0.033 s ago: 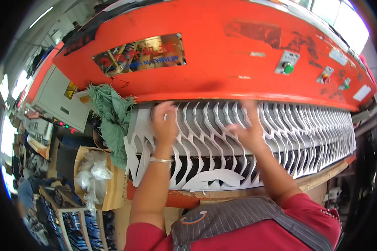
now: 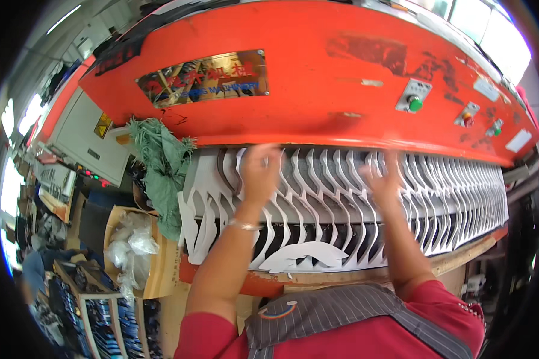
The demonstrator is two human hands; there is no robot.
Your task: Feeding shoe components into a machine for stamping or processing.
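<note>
A white sheet cut into a row of wavy, arch-shaped openings [image 2: 341, 194] lies along the machine bed, with grey and black showing through. Over its left part is my left hand [image 2: 262, 173], blurred, its fingers too smeared to read. Further right, my right hand [image 2: 384, 182] hovers at or just above the sheet, thumb and fingers apart, with nothing visible in it. Contact with the sheet cannot be made out for either hand. A loose curved white piece [image 2: 305, 256] rests on the near edge of the sheet.
The orange machine beam [image 2: 305, 84] spans the far side, carrying a green button [image 2: 414, 103] and a red one [image 2: 468, 119]. At left hangs green woven cloth [image 2: 161, 173]. Below it stands a cardboard box [image 2: 168, 263] holding clear plastic, beside a rack [image 2: 96, 295] of dark pieces.
Both hands have shifted right along the sheet. The wavy sheet has moved to the right at its left part, while the loose curved piece stays about where it was.
</note>
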